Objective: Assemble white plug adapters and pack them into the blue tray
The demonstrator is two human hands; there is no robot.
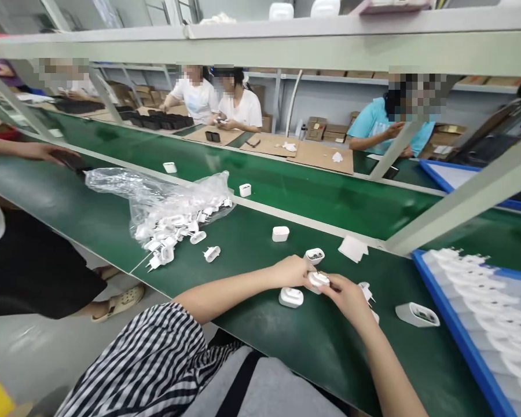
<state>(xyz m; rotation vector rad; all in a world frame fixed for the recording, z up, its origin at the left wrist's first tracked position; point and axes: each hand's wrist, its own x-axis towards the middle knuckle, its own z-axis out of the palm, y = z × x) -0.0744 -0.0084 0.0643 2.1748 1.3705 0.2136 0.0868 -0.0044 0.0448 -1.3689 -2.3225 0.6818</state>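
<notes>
Between my two hands is a white plug charger [318, 280], held just above the green worktop. My left hand [293, 272] grips its left side with closed fingers. From the right, the fingers of my right hand [346, 294] pinch the same charger. Just behind it stands an open white charger housing [315, 255] with dark parts inside. Another white charger piece [291, 297] lies in front of my left hand. White plug caps [366, 292] are partly hidden behind my right hand. Further right lies an open housing [417, 314] showing its circuit board.
A clear plastic bag [156, 191] spills many white plug caps on the left. A blue-edged tray [455, 341] of white chargers sits at the right. Frame posts and a shelf [260, 49] cross ahead. A co-worker's hand [47, 152] reaches in at left; several people sit opposite.
</notes>
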